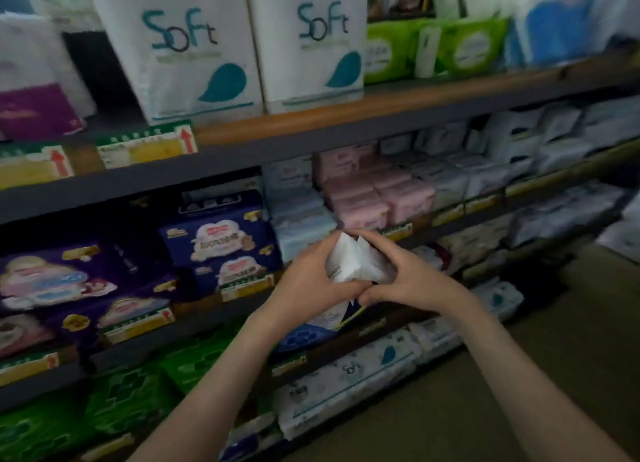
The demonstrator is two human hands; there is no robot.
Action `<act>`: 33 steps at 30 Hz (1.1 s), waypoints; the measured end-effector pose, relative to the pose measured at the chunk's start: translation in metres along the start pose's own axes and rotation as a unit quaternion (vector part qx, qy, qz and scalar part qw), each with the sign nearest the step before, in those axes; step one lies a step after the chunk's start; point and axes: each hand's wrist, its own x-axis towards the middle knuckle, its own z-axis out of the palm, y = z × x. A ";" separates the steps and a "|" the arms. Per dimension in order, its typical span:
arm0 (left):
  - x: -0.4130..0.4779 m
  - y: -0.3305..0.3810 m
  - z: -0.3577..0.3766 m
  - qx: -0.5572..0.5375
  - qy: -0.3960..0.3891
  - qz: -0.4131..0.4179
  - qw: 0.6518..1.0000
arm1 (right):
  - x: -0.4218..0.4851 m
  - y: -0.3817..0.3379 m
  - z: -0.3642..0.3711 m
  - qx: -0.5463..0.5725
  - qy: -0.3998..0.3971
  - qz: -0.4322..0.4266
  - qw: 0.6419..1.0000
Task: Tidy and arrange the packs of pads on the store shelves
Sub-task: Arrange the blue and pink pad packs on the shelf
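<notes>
Both my hands hold white packs of pads (353,261) in front of the middle shelf. My left hand (311,278) grips them from the left side, and my right hand (408,274) wraps them from the right with its fingers over the top. The packs stand upright and are squeezed together between my palms. Just behind them lie pale blue packs (301,219) and pink packs (367,195) stacked on the same shelf. How many white packs I hold is unclear.
Dark blue packs (221,243) fill the shelf to the left, green packs (128,399) lie below. Tall white "Soft" packs (180,46) stand on the top shelf. Grey-white packs (502,164) run off to the right. The brown floor (519,375) lies lower right.
</notes>
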 end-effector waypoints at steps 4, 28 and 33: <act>0.044 0.039 0.056 -0.014 -0.046 0.022 0.999 | -0.036 0.034 -0.065 0.008 0.015 0.040 0.999; 0.317 0.118 0.245 -0.120 0.024 -0.101 0.987 | -0.021 0.237 -0.375 0.206 0.182 0.061 0.960; 0.353 0.128 0.267 -0.119 0.048 -0.124 0.984 | -0.007 0.257 -0.412 0.134 0.114 0.044 0.983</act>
